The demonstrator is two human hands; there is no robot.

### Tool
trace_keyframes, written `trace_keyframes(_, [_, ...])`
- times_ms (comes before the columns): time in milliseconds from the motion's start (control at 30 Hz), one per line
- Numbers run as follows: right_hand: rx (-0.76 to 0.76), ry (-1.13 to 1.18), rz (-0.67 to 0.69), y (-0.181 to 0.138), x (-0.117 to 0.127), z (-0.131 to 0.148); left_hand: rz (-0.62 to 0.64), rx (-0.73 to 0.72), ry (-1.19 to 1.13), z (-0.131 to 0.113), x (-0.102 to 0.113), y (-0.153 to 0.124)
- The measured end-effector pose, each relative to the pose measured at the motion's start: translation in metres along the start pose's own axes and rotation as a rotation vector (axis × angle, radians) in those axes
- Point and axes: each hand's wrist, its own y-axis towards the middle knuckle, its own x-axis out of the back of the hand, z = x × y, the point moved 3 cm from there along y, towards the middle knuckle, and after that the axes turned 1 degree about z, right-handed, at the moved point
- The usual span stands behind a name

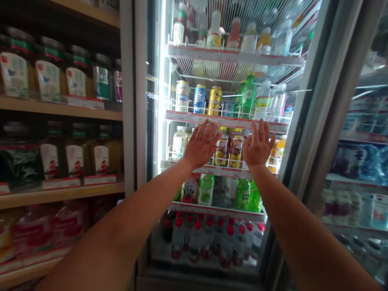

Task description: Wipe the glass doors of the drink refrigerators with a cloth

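My left hand (200, 146) reaches up to the middle of the lit drinks fridge, its fingers over a pale, crumpled cloth (214, 128). The cloth appears pressed to the fridge's glass door (154, 133), which shows faint reflections. To its right, my right hand (258, 147) is raised with the palm forward and the fingers spread, holding nothing. It seems to rest on the same glass, though contact is hard to make out. Between the hands, behind the glass, stand dark bottles with yellow caps (235, 147). Cans (199, 99) line the shelf above.
Wooden shelves (60, 109) with large jars and bottles stand on the left. Red-capped bottles (209, 238) fill the fridge bottom. A metal door frame (327, 117) runs down the right, with another drinks fridge (363, 137) beyond it.
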Motion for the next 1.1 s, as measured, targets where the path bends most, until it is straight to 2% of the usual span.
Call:
trace_keyframes(100, [-0.001, -0.004, 0.013, 0.0, 0.0, 0.0, 0.105, -0.451, -0.056, -0.029, -0.008, -0.023])
trace_keyframes(133, [-0.002, -0.008, 0.015, 0.0, 0.0, 0.001, 0.14, -0.547, -0.064, -0.034, -0.009, -0.027])
trace_keyframes(167, [-0.003, -0.012, 0.013, 0.0, 0.0, 0.001, 0.164, -0.569, -0.063, -0.035, -0.009, -0.026])
trace_keyframes(233, [-0.007, -0.019, 0.01, 0.0, 0.0, 0.001, 0.151, -0.416, -0.048, -0.027, -0.005, -0.012])
trace_keyframes(333, [0.0, -0.011, 0.007, -0.001, 0.0, 0.001, 0.041, -0.048, -0.07, -0.009, 0.003, 0.02])
trace_keyframes(400, [0.036, 0.023, 0.002, -0.001, 0.004, 0.001, -0.03, 0.09, -0.136, -0.009, 0.002, 0.037])
trace_keyframes(500, [0.247, 0.112, 0.052, -0.005, 0.009, 0.004, -0.091, 0.115, -0.285, -0.025, -0.007, 0.052])
trace_keyframes(567, [0.467, 0.162, 0.126, -0.011, 0.012, 0.007, -0.096, 0.061, -0.383, -0.036, -0.013, 0.056])
trace_keyframes(633, [0.609, 0.171, 0.158, -0.017, 0.012, 0.009, -0.079, -0.009, -0.438, -0.04, -0.015, 0.056])
trace_keyframes(700, [0.638, 0.154, 0.129, -0.019, 0.012, 0.01, -0.034, -0.105, -0.422, -0.032, -0.01, 0.05])
trace_keyframes(800, [0.623, 0.143, 0.076, -0.016, 0.011, 0.009, 0.043, -0.216, -0.268, -0.002, 0.003, 0.031])
trace_keyframes(833, [0.631, 0.154, 0.069, -0.014, 0.011, 0.009, 0.042, -0.167, -0.196, 0.013, 0.007, 0.023])
trace_keyframes(967, [0.662, 0.255, 0.06, -0.014, 0.013, 0.008, -0.082, 0.257, 0.017, 0.069, 0.018, -0.007])
trace_keyframes(1033, [0.636, 0.307, 0.054, -0.023, 0.015, 0.011, -0.076, 0.328, 0.029, 0.079, 0.016, -0.018])
trace_keyframes(1100, [0.585, 0.339, 0.052, -0.04, 0.018, 0.016, -0.071, 0.326, 0.014, 0.081, 0.012, -0.024])
